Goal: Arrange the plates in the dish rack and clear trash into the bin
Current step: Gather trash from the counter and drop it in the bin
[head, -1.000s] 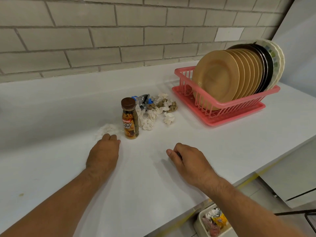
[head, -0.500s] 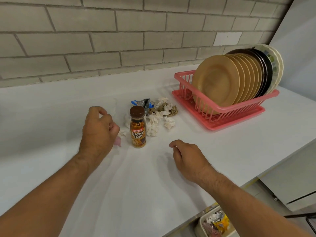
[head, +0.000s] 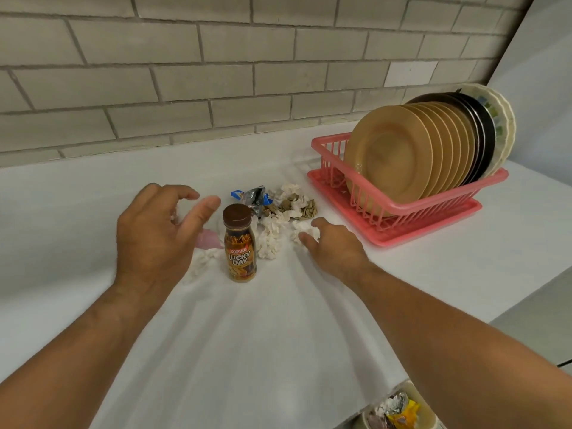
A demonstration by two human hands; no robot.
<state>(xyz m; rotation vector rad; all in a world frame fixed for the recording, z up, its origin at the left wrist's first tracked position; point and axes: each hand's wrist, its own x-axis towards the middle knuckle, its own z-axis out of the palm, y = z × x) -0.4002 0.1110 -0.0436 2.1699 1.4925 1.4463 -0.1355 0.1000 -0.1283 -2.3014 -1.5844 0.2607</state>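
Observation:
A pink dish rack (head: 411,209) stands at the right of the white counter, holding several tan plates (head: 390,153), dark plates and a pale patterned plate on edge. A trash pile lies mid-counter: crumpled white tissues (head: 269,239), brown paper scraps (head: 306,207) and a blue-silver wrapper (head: 252,195). A small brown coffee bottle (head: 240,243) stands upright in front of the pile. My left hand (head: 154,233) hovers open just left of the bottle, above a pink scrap (head: 206,239) and a tissue (head: 202,258). My right hand (head: 335,249) rests by the pile, thumb and forefinger around a tissue wad (head: 305,232).
A brick wall backs the counter. The counter's front edge runs diagonally at the lower right. Below it stands a white bin (head: 425,407) with wrappers inside. A pale wall or cabinet side rises behind the rack at the far right.
My left hand has risen from the counter, moved toward the bottle and spread its fingers. My right hand has slid forward to the tissue at the pile's near edge.

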